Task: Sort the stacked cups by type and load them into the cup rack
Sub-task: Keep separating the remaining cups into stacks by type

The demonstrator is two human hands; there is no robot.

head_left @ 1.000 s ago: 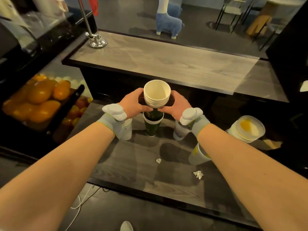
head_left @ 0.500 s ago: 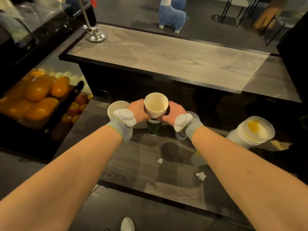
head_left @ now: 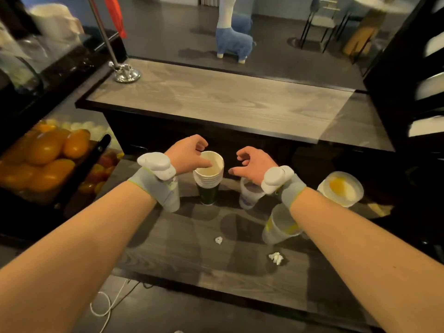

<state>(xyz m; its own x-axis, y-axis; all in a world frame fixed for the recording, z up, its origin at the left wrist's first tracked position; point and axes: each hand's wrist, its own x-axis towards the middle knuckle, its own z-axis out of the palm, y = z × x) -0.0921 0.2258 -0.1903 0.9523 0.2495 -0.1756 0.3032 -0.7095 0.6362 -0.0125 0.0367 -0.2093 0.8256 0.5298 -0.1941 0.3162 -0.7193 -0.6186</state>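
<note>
Fingers of left hand [head_left: 189, 156]: loosely curled over paper cup stack [head_left: 208, 175], thumb across its rim.
Fingers of right hand [head_left: 255, 163]: curled, empty, just right of stack.
Stack: upright on dark counter [head_left: 182, 248], between both hands.

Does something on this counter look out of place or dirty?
Yes. A small paper scrap and a larger crumpled scrap litter the counter. The nearest clear cup stack carries yellow residue; the far-right cup stack holds orange residue.
</note>
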